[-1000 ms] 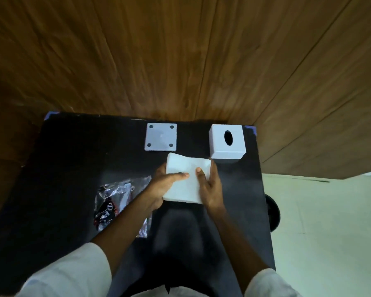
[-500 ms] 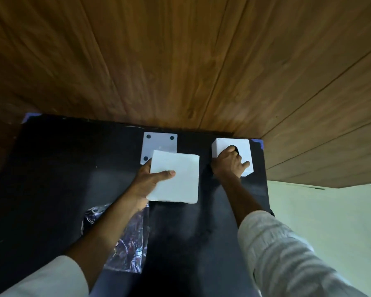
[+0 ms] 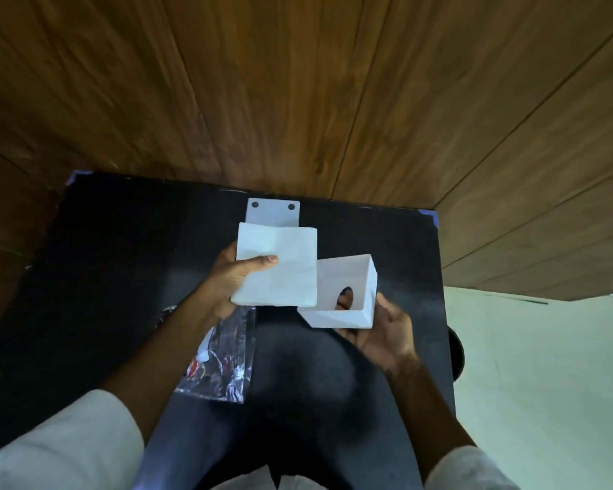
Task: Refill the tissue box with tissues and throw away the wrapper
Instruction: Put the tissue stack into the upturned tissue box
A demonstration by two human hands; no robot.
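1. Your tissue stack, a thick white square pad, sits above the black table, lifted clear of it and gripped by your left hand. The thumb lies flat across the stack's top face near its left edge; the other fingers are hidden beneath.
2. The stack's right edge overlaps the left rim of the tissue box, so the 2 look touching or nearly so there; you cannot tell which.
3. Your tissue box is turned upside down, with its open underside facing up at you and slightly tilted. Through that opening you see the oval dispensing hole in its far face, and a bit of finger shows through the hole.
4. Your right hand cradles the box from below and from the right, fingers curled around its lower right corner, gripping it off the table.
5. The flat white base plate lies on the table just beyond the stack, with 2 dark dots visible at its far corners; its near part is covered by the stack.
6. The clear plastic wrapper lies crumpled on the table under and just behind your left wrist, with red and white print showing on it.
7. Your 2 pale sleeves fill the bottom corners, and the wood-panelled wall rises right behind the table.
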